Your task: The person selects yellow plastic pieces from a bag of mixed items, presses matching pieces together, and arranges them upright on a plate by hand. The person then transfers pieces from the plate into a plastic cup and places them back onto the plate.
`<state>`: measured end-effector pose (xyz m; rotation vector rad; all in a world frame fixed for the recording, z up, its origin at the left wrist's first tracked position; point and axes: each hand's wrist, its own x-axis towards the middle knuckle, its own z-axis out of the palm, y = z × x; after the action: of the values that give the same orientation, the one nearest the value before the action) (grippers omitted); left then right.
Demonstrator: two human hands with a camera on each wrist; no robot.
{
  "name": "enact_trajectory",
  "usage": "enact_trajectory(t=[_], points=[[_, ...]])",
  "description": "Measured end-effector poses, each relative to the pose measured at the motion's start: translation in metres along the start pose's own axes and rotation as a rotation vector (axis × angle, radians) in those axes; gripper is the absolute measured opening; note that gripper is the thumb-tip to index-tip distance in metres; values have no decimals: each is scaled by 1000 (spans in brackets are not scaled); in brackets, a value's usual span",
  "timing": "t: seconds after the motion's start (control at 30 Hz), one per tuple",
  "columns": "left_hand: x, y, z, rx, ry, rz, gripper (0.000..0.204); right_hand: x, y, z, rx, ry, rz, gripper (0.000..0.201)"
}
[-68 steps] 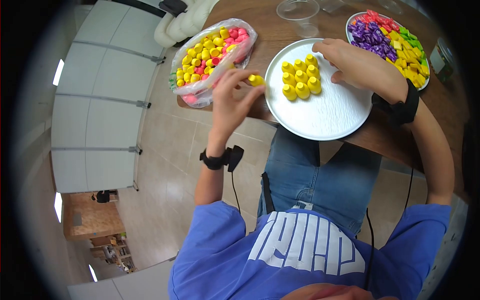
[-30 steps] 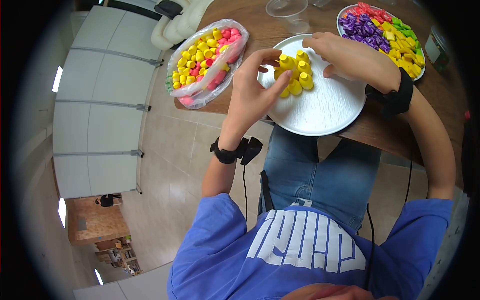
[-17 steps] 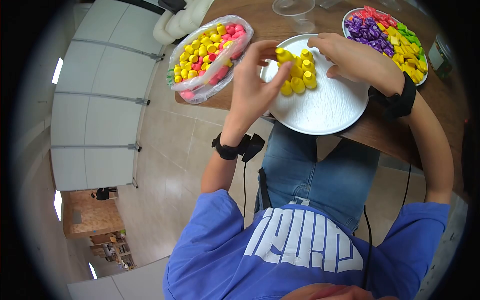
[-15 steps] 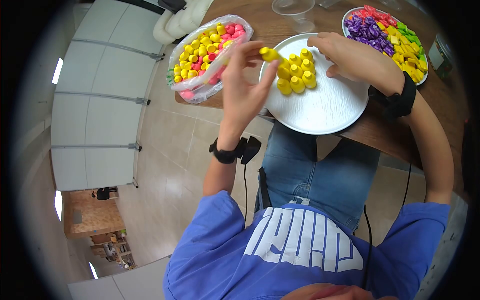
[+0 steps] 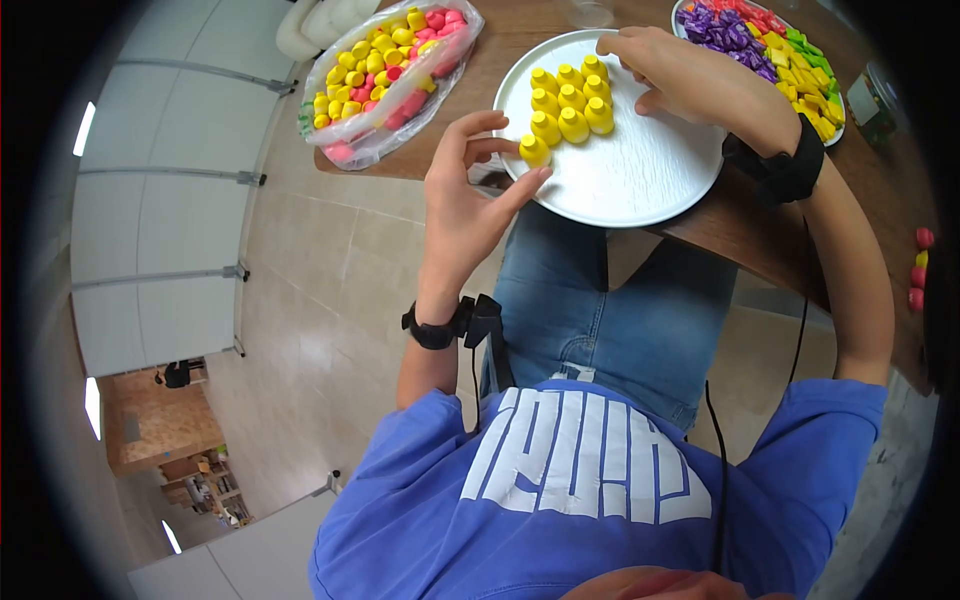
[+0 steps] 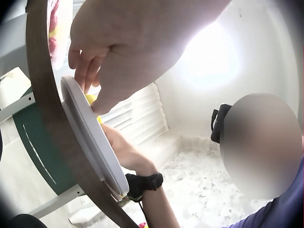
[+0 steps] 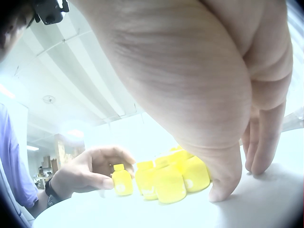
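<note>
Several small yellow bottles (image 5: 571, 98) stand upright in close rows on the white round plate (image 5: 640, 205). At the near left corner of that block, my left hand (image 5: 465, 200) pinches one more yellow bottle (image 5: 534, 150) between thumb and fingers. In the right wrist view this bottle (image 7: 122, 180) is upright at plate level, beside the others. My right hand (image 5: 695, 85) rests over the far right part of the plate, holding nothing. Its thumb and fingertips (image 7: 261, 166) come down on the plate, the thumb close to the bottles.
A clear plastic bag (image 5: 455, 60) of yellow and pink bottles lies left of the plate. Wrapped sweets in several colours fill another plate (image 5: 840, 133) at the back right, near a jar (image 5: 873, 95). A clear cup (image 5: 588, 12) stands behind. The wooden table's (image 5: 740, 240) edge is at my lap.
My left hand has brought a yellow bottle from beside the bag, over the block, to the plate at the block's near left corner. My right hand has stayed on the plate.
</note>
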<state>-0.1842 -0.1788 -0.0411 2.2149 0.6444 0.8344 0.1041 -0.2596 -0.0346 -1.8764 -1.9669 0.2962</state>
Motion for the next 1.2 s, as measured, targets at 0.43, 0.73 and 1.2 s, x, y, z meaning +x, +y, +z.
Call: enact_trajectory(t=[0.43, 0.73, 1.2], points=[[5, -19, -4, -138, -33, -25, 49, -1, -2, 3, -100, 73, 55, 65], [20, -4, 10, 63, -58, 62, 44, -20, -12, -26, -68, 32, -161, 23], [27, -13, 4, 25, -5, 40, 40, -16, -20, -36, -96, -47, -33, 32]])
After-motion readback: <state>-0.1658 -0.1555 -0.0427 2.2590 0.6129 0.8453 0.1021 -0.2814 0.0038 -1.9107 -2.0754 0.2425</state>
